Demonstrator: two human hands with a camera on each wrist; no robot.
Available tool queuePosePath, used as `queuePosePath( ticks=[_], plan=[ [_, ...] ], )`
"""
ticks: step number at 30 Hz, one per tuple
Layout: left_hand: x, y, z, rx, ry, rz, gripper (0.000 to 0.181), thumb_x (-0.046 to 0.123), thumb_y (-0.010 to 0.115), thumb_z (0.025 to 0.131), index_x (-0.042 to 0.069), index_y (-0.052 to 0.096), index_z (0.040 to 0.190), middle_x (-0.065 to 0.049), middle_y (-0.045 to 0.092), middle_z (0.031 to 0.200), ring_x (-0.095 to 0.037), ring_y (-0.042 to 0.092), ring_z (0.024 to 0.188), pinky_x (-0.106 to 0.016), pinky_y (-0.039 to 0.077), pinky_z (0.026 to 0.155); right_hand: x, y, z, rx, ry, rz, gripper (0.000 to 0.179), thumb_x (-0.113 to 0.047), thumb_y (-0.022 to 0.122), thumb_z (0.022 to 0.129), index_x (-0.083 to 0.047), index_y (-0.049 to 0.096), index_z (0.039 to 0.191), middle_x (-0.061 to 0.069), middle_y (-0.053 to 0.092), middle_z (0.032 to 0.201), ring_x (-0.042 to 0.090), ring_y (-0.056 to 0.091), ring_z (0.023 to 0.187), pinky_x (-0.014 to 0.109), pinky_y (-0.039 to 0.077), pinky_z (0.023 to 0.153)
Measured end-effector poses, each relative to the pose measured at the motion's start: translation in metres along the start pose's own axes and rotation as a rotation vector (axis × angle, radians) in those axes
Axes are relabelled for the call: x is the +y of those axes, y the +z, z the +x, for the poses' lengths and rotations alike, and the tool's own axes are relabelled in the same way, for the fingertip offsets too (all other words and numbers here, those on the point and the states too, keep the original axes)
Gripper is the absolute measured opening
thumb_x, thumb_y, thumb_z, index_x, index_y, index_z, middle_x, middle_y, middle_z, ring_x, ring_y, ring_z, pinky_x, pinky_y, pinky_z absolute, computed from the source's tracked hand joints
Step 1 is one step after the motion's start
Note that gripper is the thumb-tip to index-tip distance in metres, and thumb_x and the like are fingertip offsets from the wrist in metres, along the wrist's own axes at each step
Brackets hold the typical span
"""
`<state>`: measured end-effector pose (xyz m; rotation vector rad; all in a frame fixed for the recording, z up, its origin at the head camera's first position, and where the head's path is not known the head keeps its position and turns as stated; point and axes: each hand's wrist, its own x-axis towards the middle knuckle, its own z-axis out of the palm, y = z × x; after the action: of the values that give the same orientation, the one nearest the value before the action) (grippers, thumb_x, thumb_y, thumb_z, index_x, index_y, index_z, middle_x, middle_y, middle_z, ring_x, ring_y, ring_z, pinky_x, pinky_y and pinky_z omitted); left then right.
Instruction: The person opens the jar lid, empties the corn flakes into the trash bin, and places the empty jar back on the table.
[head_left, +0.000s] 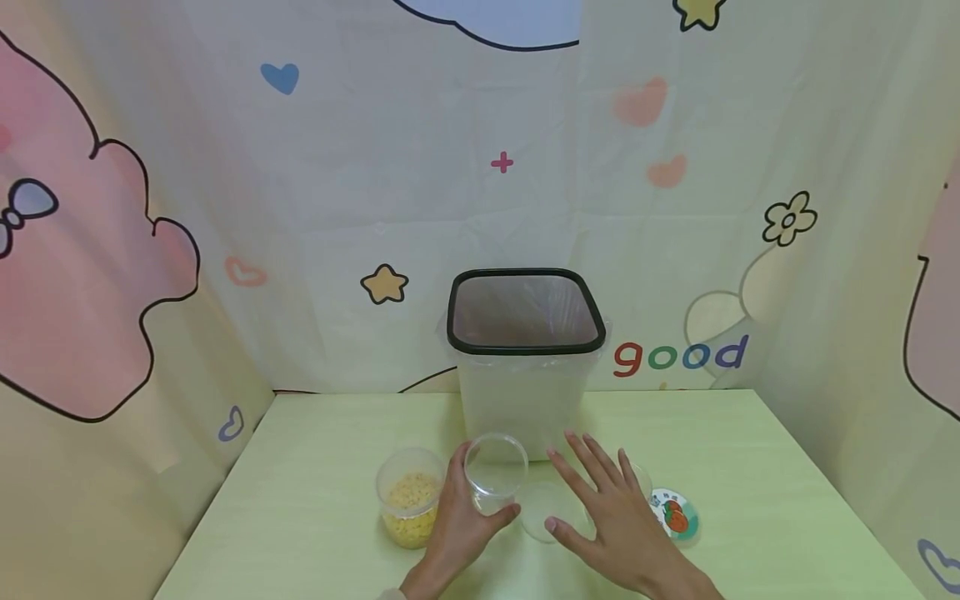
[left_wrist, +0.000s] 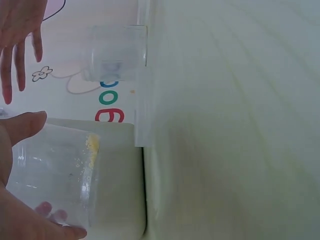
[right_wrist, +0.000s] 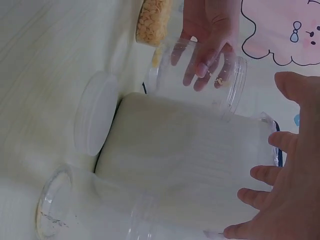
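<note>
One pale-green tabletop, cartoon-print cloth behind, left fingers round clear jar, right fingers spread, empty.

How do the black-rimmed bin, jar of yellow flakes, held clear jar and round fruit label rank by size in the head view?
Largest: black-rimmed bin
Jar of yellow flakes and held clear jar: too alike to rank
Smallest: round fruit label

hands cropped in wrist views, label lettering too small
</note>
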<state>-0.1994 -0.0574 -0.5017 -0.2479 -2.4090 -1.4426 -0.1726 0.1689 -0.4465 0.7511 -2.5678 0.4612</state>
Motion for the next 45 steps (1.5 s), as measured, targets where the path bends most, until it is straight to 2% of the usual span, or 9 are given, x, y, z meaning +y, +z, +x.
queuePosePath(
  ticks=[2,5,8,12,17,25,29,36,45],
  plan=[
    [-0.004,0.002,0.000,-0.012,-0.014,0.003,0.105,0.030,0.089,0.067,0.009,0.026,0.148,-0.017,0.049,0.142,-0.038,0.052,0.127,-0.055,0.046,0.100,0.000,0.002,-0.001,-0.003,0.000,-0.001,0.075,-0.053,0.061,0.090,-0.034,0.029,0.155,0.000,0.021,0.165,0.032,0.025,0.148,0.061,0.012,0.120],
    [-0.008,0.004,0.001,-0.025,-0.037,0.016,0.105,0.031,0.089,0.068,0.009,0.025,0.149,-0.016,0.048,0.143,-0.038,0.051,0.129,-0.055,0.045,0.101,0.001,0.004,-0.002,0.006,-0.006,-0.005,0.075,-0.053,0.061,0.090,-0.033,0.030,0.154,0.000,0.022,0.164,0.033,0.027,0.148,0.059,0.010,0.121],
    [-0.011,0.005,0.002,-0.032,-0.059,0.026,0.105,0.031,0.089,0.068,0.009,0.024,0.149,-0.017,0.047,0.145,-0.039,0.050,0.130,-0.055,0.045,0.102,0.002,0.005,-0.003,0.010,-0.012,-0.003,0.075,-0.053,0.061,0.090,-0.032,0.030,0.154,0.000,0.021,0.165,0.032,0.027,0.148,0.046,-0.006,0.124],
    [-0.014,0.006,0.003,-0.035,-0.067,0.027,0.105,0.031,0.089,0.068,0.008,0.025,0.148,-0.018,0.046,0.145,-0.040,0.049,0.130,-0.055,0.045,0.102,0.003,0.005,-0.003,0.009,-0.015,-0.005,0.076,-0.053,0.061,0.090,-0.033,0.028,0.155,0.000,0.022,0.164,0.032,0.026,0.148,0.031,-0.018,0.120],
    [-0.016,0.008,0.004,-0.047,-0.088,0.037,0.105,0.030,0.088,0.069,0.005,0.025,0.149,-0.020,0.045,0.146,-0.041,0.047,0.132,-0.056,0.044,0.103,0.002,0.005,-0.004,-0.003,-0.005,0.005,0.075,-0.053,0.061,0.090,-0.032,0.029,0.155,0.002,0.024,0.164,0.030,0.024,0.149,0.030,-0.019,0.120],
    [-0.022,0.010,0.004,-0.090,-0.113,0.046,0.106,0.031,0.086,0.072,0.003,0.021,0.151,-0.021,0.044,0.148,-0.043,0.043,0.135,-0.059,0.042,0.105,0.003,0.009,-0.006,0.000,-0.001,0.008,0.074,-0.053,0.061,0.090,-0.031,0.031,0.154,0.000,0.022,0.164,0.029,0.024,0.149,0.044,-0.007,0.124],
    [-0.024,0.011,0.005,-0.095,-0.121,0.049,0.106,0.030,0.087,0.071,0.004,0.021,0.151,-0.020,0.044,0.148,-0.043,0.043,0.135,-0.058,0.042,0.105,0.004,0.010,-0.008,0.002,-0.003,-0.001,0.074,-0.053,0.061,0.090,-0.031,0.031,0.154,0.000,0.022,0.164,0.031,0.026,0.148,0.055,0.008,0.122],
    [-0.026,0.013,0.004,-0.089,-0.121,0.075,0.108,0.031,0.088,0.070,0.003,0.022,0.150,-0.022,0.046,0.146,-0.045,0.045,0.132,-0.059,0.043,0.103,0.004,0.012,-0.009,0.015,-0.009,-0.004,0.076,-0.054,0.063,0.088,-0.031,0.032,0.154,-0.002,0.023,0.164,0.027,0.025,0.149,0.033,-0.014,0.122],
    [-0.027,0.012,0.003,-0.105,-0.120,0.072,0.112,0.031,0.089,0.068,0.001,0.020,0.150,-0.029,0.043,0.145,-0.047,0.045,0.131,-0.060,0.042,0.103,0.005,0.014,-0.009,0.030,-0.034,-0.032,0.076,-0.055,0.062,0.089,-0.028,0.034,0.154,0.001,0.025,0.163,0.030,0.028,0.147,0.024,-0.022,0.116]
  ],
)
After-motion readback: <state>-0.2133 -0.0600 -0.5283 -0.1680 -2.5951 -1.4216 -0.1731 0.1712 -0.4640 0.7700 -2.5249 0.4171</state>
